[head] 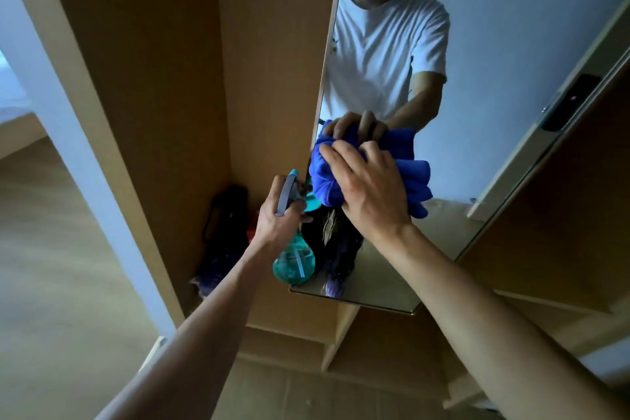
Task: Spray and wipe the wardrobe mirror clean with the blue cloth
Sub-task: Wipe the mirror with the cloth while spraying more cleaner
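The tall wardrobe mirror [484, 85] hangs on an open wooden door and reflects a person in a white T-shirt. My right hand [368, 187] presses a bunched blue cloth [324, 177] flat against the lower left part of the glass. My left hand [281, 218] grips a teal spray bottle [294, 259] by its grey trigger head, just left of the cloth, with the nozzle pointing up towards the mirror's left edge. The bottle holds some liquid.
The open wardrobe compartment [163, 85] of light wood lies to the left, with a dark bag [226, 215] on its floor. Below the mirror's bottom edge [351, 300] there are wooden shelves. A white door frame [78, 133] and wooden floor are at far left.
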`<state>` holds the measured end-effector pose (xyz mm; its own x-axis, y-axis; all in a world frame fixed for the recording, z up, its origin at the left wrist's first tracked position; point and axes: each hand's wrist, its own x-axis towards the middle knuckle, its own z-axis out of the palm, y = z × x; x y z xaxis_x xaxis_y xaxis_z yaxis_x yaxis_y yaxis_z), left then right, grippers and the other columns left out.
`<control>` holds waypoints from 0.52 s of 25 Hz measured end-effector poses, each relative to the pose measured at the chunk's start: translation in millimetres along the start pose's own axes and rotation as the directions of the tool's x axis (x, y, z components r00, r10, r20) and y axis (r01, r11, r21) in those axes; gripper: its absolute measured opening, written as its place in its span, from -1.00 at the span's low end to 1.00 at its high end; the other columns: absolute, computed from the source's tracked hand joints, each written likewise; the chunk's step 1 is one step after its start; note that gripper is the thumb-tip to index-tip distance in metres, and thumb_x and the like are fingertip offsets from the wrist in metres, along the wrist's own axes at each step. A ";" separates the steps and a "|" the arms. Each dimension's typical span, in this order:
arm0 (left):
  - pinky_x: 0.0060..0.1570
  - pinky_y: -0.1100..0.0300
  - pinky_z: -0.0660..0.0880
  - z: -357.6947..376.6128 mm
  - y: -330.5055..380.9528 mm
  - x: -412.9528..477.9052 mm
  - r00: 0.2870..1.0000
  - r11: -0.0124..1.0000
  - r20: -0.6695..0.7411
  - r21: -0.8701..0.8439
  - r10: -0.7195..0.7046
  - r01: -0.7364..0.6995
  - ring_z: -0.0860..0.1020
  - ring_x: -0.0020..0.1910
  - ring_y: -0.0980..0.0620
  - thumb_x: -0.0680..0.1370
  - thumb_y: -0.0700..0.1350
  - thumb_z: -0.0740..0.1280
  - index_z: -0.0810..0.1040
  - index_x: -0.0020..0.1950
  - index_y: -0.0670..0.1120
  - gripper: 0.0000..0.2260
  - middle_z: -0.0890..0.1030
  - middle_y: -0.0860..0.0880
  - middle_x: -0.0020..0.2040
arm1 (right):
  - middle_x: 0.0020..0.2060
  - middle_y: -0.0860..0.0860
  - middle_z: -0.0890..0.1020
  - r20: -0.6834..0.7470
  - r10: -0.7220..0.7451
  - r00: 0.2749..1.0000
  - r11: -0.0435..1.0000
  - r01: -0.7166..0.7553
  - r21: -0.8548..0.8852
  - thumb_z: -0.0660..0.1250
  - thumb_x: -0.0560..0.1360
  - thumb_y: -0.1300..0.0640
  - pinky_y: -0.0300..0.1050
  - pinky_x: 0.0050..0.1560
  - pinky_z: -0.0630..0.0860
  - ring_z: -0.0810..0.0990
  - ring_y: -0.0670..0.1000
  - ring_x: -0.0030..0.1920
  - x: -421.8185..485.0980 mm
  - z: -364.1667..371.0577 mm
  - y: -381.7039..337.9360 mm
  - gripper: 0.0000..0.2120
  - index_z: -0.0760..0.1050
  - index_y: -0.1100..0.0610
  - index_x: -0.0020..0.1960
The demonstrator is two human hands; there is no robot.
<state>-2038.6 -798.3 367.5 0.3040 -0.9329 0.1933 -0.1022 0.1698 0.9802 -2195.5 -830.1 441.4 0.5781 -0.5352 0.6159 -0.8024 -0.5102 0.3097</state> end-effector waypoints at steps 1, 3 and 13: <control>-0.19 0.20 0.65 0.2 -0.3 -0.4 1.000 1.000 -0.001 -0.018 0.004 -0.004 0.62 -0.18 0.17 0.53 -0.25 0.29 0.48 -0.06 0.19 -0.71 0.58 0.06 -0.08 | 0.31 0.02 0.52 0.015 -0.002 1.000 1.000 0.001 0.007 0.33 0.43 0.28 0.08 -0.03 0.40 0.45 0.17 0.01 -5.7 7.5 -7.0 -0.40 0.39 0.11 0.46; -0.26 0.37 0.55 -2.9 0.4 -1.7 1.000 1.000 0.017 -0.017 0.004 -0.003 0.63 -0.24 0.28 0.59 -0.33 0.26 0.41 -0.10 0.21 -0.61 0.56 0.12 -0.13 | 0.31 0.03 0.53 0.037 0.005 0.999 1.000 -0.006 0.013 0.25 0.48 0.30 0.08 -0.03 0.43 0.46 0.17 0.01 -16.3 20.7 -19.9 -0.46 0.41 0.12 0.46; -0.47 0.40 0.43 -20.1 4.5 5.5 0.988 0.993 0.152 0.115 -0.028 0.010 0.51 -0.44 0.21 0.58 -0.35 0.24 0.47 0.01 0.01 -0.76 0.51 -0.10 -0.18 | 0.26 0.04 0.55 0.106 0.027 0.994 0.999 -0.030 0.033 0.38 0.38 0.30 0.05 -0.01 0.44 0.47 0.15 0.04 -16.4 13.4 -22.5 -0.42 0.44 0.11 0.40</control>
<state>-2018.3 -796.2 373.9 0.1591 -0.9746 0.1573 -0.2072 0.1229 0.9706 -2184.9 -818.8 414.6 0.5690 -0.6170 0.5436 -0.8141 -0.5158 0.2668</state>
